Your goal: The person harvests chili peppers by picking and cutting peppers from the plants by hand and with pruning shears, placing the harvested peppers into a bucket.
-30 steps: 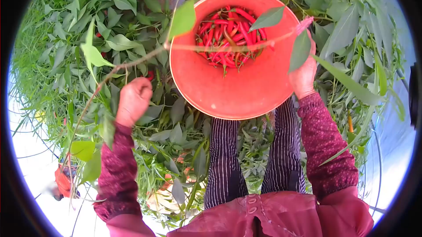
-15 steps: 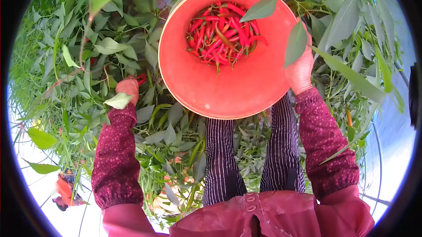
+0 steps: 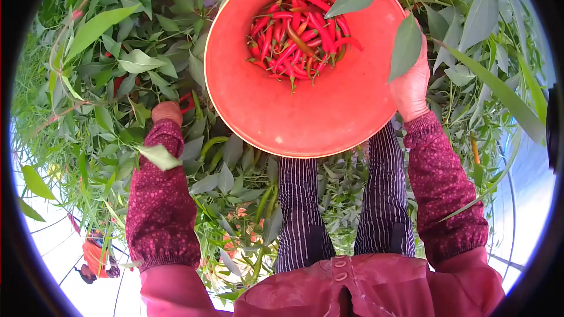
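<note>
An orange-red bucket (image 3: 305, 120) is tilted so that its inside shows, with several red chili peppers (image 3: 296, 41) at its bottom. My right hand (image 3: 411, 79) grips the bucket's right rim, its fingers partly behind a leaf and the rim. At the left, my left hand (image 3: 167, 112) reaches in among the pepper leaves; its fingers are hidden by the foliage. Right beside it is a red pepper (image 3: 187, 103). A pale leaf (image 3: 159, 156) lies over my left sleeve.
Dense pepper plants (image 3: 141, 61) surround the bucket on both sides. Long green peppers (image 3: 210, 146) hang below my left hand's right side. Leafy stems (image 3: 88, 26) cross the upper left. Another person in orange (image 3: 95, 257) is far off at the lower left.
My left hand has moved left and down into the leaves, and its fingers have gone out of sight. The bucket has shifted left and up in view, with my right hand still on it.
</note>
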Demonstrator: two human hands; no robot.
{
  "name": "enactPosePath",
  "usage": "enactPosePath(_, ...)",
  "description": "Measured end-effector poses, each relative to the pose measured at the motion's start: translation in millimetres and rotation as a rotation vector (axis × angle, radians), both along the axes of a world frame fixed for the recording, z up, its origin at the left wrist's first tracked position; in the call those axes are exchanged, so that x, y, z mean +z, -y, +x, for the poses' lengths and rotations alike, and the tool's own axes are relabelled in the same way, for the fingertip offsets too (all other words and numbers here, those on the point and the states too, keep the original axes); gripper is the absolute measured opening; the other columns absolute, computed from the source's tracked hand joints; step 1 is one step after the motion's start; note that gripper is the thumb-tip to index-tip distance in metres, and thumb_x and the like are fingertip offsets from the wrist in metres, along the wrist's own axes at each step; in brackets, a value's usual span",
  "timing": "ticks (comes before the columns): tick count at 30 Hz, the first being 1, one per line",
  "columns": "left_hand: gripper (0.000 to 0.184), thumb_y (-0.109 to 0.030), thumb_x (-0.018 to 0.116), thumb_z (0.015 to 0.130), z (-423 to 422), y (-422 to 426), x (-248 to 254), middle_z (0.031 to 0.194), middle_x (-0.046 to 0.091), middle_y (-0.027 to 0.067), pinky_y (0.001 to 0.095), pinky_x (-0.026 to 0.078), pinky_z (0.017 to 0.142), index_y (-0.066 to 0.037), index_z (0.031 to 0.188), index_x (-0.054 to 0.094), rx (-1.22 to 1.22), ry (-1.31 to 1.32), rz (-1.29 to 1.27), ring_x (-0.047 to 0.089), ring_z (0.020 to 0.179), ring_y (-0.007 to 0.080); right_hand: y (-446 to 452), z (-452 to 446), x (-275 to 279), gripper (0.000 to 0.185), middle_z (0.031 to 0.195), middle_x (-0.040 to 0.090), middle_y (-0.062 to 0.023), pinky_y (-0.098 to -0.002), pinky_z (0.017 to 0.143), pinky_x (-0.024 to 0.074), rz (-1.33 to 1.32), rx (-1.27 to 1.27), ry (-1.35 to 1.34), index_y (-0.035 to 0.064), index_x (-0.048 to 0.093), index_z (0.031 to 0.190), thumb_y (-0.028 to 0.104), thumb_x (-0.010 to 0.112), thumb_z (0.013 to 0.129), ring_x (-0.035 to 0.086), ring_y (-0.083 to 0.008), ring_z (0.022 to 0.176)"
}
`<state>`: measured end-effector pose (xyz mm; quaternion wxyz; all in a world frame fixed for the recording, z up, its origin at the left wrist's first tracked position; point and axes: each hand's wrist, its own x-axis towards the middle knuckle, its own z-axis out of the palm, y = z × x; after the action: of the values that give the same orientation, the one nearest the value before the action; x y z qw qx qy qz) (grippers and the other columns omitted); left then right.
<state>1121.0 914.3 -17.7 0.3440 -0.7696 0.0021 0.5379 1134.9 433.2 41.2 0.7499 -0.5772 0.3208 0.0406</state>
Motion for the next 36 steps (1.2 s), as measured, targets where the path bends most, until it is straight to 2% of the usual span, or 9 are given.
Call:
enactPosePath(5, 0.022, -0.015, 0.051, 0.084, 1.2, -4.8, 9.1, 0.105, 0.065, 0.0122, 0.0378, 0.050, 0.083, -0.007, 0.096, 0.069, 0.139, 0.087, -0.106, 0.063, 0.099, 0.0283, 7.0, -5.3, -9.1, 0.040, 0.131, 0.047, 0.0020, -0.0244, 0.100, 0.0320, 0.176, -0.122, 0.001, 0.0106, 0.040, 0.135, 0.021, 0.038, 0.097, 0.044, -0.0098, 0.117)
enactPosePath(7, 0.022, -0.014, 0.053, 0.082, 0.9, -7.1, 16.0, 0.105, 0.065, 0.0131, 0.0381, 0.050, 0.084, -0.007, 0.096, 0.068, 0.154, 0.080, -0.148, 0.062, 0.099, 0.0295, 15.8, -12.0, -18.5, 0.038, 0.121, 0.051, 0.0047, -0.0208, 0.088, 0.0381, -0.787, 0.383, 0.122, 0.0127, 0.043, 0.133, 0.023, 0.039, 0.096, 0.049, -0.0067, 0.101)
enactPosePath(13, 0.027, -0.015, 0.060, 0.076, 0.7, -2.0, 39.1, 0.096, 0.064, 0.0189, 0.0432, 0.049, 0.079, -0.009, 0.102, 0.064, 0.153, 0.115, -0.301, 0.061, 0.092, 0.0354, 34.1, -29.6, -43.9, 0.033, 0.106, 0.053, 0.0060, -0.0196, 0.076, 0.0413, -0.976, 0.478, 0.019, 0.0162, 0.048, 0.127, 0.025, 0.042, 0.095, 0.050, -0.0060, 0.086)
enactPosePath(20, 0.020, -0.003, 0.060, 0.073, -19.5, 22.9, 95.7, 0.099, 0.060, 0.0142, 0.0407, 0.050, 0.070, -0.004, 0.093, 0.059, 0.150, 0.444, -0.865, 0.060, 0.081, 0.0360, 4.1, -8.0, -17.5, 0.034, 0.112, 0.054, 0.0070, -0.0210, 0.085, 0.0397, -0.613, 0.179, 0.096, 0.0143, 0.048, 0.126, 0.025, 0.043, 0.095, 0.050, -0.0065, 0.094)
enactPosePath(23, 0.023, 0.003, 0.064, 0.069, -30.3, 20.4, 111.1, 0.090, 0.060, 0.0127, 0.0392, 0.049, 0.065, -0.006, 0.089, 0.058, 0.329, 0.502, -0.920, 0.060, 0.075, 0.0334, 8.4, -10.0, -15.2, 0.035, 0.119, 0.052, 0.0057, -0.0220, 0.091, 0.0370, -0.030, -0.097, -0.047, 0.0124, 0.047, 0.129, 0.023, 0.042, 0.095, 0.049, -0.0069, 0.101)
enactPosePath(25, 0.023, 0.003, 0.063, 0.070, -40.4, 24.3, 126.8, 0.088, 0.059, 0.0135, 0.0376, 0.049, 0.065, -0.005, 0.091, 0.058, 0.294, 0.467, -0.938, 0.060, 0.076, 0.0341, 23.5, -21.8, -30.6, 0.036, 0.120, 0.051, 0.0045, -0.0218, 0.091, 0.0371, -0.716, 0.341, -0.003, 0.0117, 0.045, 0.130, 0.020, 0.040, 0.096, 0.049, -0.0068, 0.101)
enactPosePath(29, 0.019, -0.001, 0.069, 0.072, -74.0, 21.5, 139.5, 0.082, 0.061, 0.0112, 0.0297, 0.049, 0.067, -0.003, 0.088, 0.060, 0.319, 0.572, -1.065, 0.062, 0.073, 0.0250, 26.1, -22.2, -30.4, 0.035, 0.116, 0.052, 0.0039, -0.0210, 0.088, 0.0385, -0.925, 0.466, -0.018, 0.0113, 0.044, 0.130, 0.018, 0.038, 0.096, 0.049, -0.0062, 0.096)
enactPosePath(30, 0.016, -0.004, 0.070, 0.075, -87.6, 16.5, 138.2, 0.080, 0.062, 0.0067, 0.0276, 0.048, 0.070, -0.002, 0.087, 0.060, 0.603, 0.609, -0.865, 0.060, 0.075, 0.0156, 23.4, -19.6, -25.7, 0.035, 0.115, 0.052, 0.0036, -0.0208, 0.087, 0.0393, -0.954, 0.450, -0.004, 0.0111, 0.044, 0.130, 0.019, 0.039, 0.096, 0.049, -0.0061, 0.094)
enactPosePath(36, 0.016, -0.006, 0.073, 0.076, -81.8, 35.1, 146.9, 0.071, 0.055, 0.0000, 0.0234, 0.042, 0.066, -0.002, 0.082, 0.059, 0.804, 0.732, -1.044, 0.050, 0.067, 0.0107, 32.8, -23.6, -36.0, 0.035, 0.111, 0.054, 0.0001, -0.0224, 0.085, 0.0419, -1.037, 0.487, -0.026, 0.0088, 0.044, 0.129, 0.017, 0.042, 0.096, 0.051, -0.0092, 0.091)
